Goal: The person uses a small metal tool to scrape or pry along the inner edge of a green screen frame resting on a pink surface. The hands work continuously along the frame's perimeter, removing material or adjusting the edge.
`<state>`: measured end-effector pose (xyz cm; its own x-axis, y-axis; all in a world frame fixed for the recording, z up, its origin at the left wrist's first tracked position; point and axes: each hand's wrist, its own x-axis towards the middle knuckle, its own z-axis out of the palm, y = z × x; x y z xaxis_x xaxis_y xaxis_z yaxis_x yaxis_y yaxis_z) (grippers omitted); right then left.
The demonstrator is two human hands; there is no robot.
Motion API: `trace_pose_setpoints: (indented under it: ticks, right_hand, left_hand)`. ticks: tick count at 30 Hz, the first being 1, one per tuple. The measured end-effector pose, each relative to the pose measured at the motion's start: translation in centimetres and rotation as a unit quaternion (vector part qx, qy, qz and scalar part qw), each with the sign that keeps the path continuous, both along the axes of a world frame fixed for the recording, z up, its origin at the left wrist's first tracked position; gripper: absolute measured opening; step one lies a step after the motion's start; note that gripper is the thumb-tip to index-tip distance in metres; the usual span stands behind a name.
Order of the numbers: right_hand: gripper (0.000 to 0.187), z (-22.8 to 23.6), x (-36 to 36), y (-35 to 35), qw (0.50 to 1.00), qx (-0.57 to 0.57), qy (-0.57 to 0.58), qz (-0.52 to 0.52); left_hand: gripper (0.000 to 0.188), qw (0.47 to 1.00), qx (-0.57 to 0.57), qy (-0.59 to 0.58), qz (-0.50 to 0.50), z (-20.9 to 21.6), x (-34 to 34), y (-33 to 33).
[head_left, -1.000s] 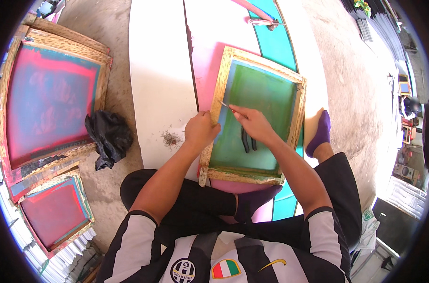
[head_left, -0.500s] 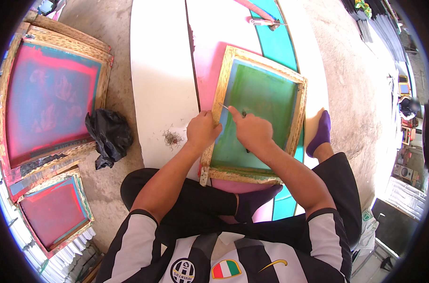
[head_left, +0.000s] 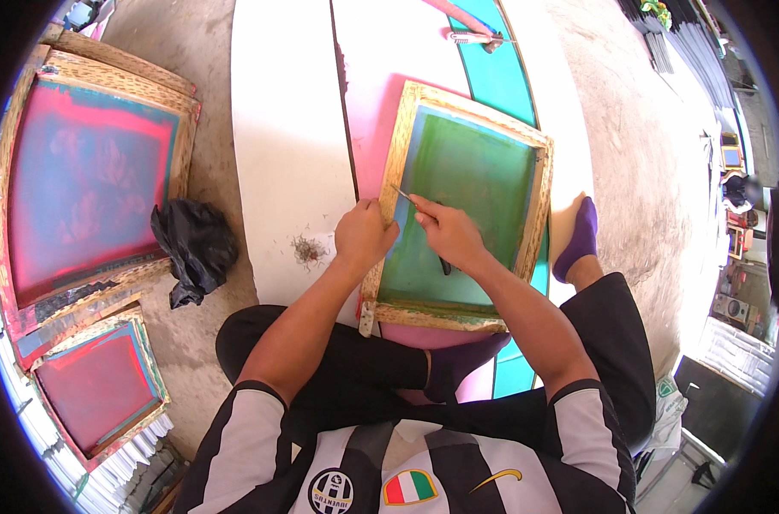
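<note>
A wooden-framed printing screen (head_left: 471, 184) with green mesh lies tilted across the boards before me. My left hand (head_left: 366, 234) is closed around its left wooden rail. In my right hand (head_left: 449, 233), above the mesh, is a thin screwdriver (head_left: 402, 194). Its slim metal shaft points up and left, with the tip at the inner side of the left rail. Part of a dark handle shows below the palm; my fingers hide the rest. Left of my left hand, a small heap of thin bits (head_left: 308, 249), like pulled staples, lies on the white board.
Two more framed screens, a big blue-and-pink one (head_left: 89, 188) and a smaller red one (head_left: 98, 385), stand at the left. A crumpled black plastic bag (head_left: 194, 248) is beside them. A hammer (head_left: 467, 19) and a cutter knife (head_left: 473, 38) lie at the far end of the boards.
My right hand has turned slightly, and its index finger, stretched along the shaft before, is now bent around the screwdriver. My left hand keeps its hold on the rail.
</note>
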<state>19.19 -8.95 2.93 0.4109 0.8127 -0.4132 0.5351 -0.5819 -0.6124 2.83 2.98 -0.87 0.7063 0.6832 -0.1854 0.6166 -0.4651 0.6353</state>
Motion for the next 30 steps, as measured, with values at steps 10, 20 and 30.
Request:
trace_pose_setpoints:
  ticks: [10,20,30]
  right_hand:
    - [0.038,2.3,0.8,1.3,0.995,-0.055,-0.059,0.055]
    - [0.040,2.0,1.1,0.1,0.986,-0.001,-0.142,0.091]
    - [0.045,4.4,0.1,1.0,0.934,-0.111,-0.281,0.188]
  left_hand:
    - [0.042,1.000,-0.014,0.005,-0.003,0.3,-0.2,0.4]
    - [0.044,0.999,-0.024,0.031,0.010,1.0,-0.1,0.2]
    - [0.043,1.000,-0.013,0.014,-0.005,0.0,-0.1,0.1]
